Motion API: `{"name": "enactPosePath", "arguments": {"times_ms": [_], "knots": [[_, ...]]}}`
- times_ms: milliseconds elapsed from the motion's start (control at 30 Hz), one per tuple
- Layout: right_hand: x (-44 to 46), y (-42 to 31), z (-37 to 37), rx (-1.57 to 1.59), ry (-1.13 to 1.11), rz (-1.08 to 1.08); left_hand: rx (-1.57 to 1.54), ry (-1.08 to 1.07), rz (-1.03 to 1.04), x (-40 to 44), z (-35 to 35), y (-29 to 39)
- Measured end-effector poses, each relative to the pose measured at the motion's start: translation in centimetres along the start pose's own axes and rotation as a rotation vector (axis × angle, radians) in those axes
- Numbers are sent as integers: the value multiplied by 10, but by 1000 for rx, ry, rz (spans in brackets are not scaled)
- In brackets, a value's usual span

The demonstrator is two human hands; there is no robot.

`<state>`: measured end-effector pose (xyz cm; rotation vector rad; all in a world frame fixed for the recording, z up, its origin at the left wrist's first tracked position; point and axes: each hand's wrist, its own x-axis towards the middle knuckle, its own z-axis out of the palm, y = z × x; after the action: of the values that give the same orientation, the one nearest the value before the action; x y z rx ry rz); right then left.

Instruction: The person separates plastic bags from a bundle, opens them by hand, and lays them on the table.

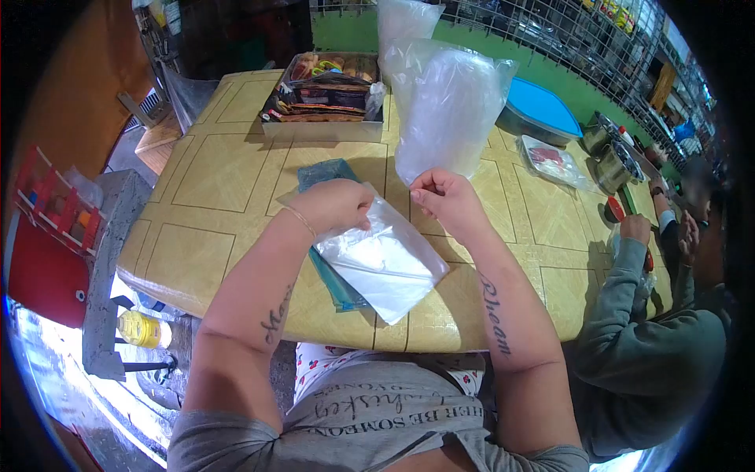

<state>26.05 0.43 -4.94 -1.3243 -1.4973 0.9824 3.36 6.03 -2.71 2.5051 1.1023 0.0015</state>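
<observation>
A stack of clear plastic bags (385,259) lies in front of me on the table, partly over a folded teal plastic sheet (340,293). My left hand (338,206) is closed at the top edge of the clear bags, its fingers curled on the plastic. To the right, my right hand (450,200) is closed in a pinch, thumb against fingertips, close to the lower end of a large bundle of clear bags (448,110). Anything thin between those fingertips is too faint to make out.
A metal tray (322,130) of packets stands at the back. Farther right are a blue-lidded container (543,106), a wrapped meat pack (554,160) and metal pots (615,169). Another person in a grey sleeve (621,275) works at the right edge. A red chair (47,275) is at left.
</observation>
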Motion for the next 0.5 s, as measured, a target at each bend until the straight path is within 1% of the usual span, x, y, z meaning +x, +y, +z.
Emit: {"name": "enactPosePath", "arguments": {"times_ms": [33,133,233,267,300,333,367,433,467,500], "knots": [[0,0,1,-52,16,-16,-13,-29,-32,3,0,-1],[-11,-12,11,-683,-68,-372,17,42,68,1,1,-7],[-22,-18,20,-645,-313,-727,5,208,130,-3,-4,-14],[-22,-24,19,-195,-682,-440,2,254,128,-4,-7,-16],[-25,-32,18,-41,-685,-277,-4,300,125,-8,-12,-14],[-28,-38,18,113,-683,-113,-11,346,122,-11,-16,-13],[-29,-41,17,264,-674,52,-157,366,109,-13,-19,-11],[-29,-44,18,-110,-281,-83,-448,402,85,-14,-23,-8],[-28,-45,20,-294,-80,-149,-488,449,81,-13,-24,-5],[-27,-43,22,-336,12,-357,-527,497,79,-12,-25,-1]]}}
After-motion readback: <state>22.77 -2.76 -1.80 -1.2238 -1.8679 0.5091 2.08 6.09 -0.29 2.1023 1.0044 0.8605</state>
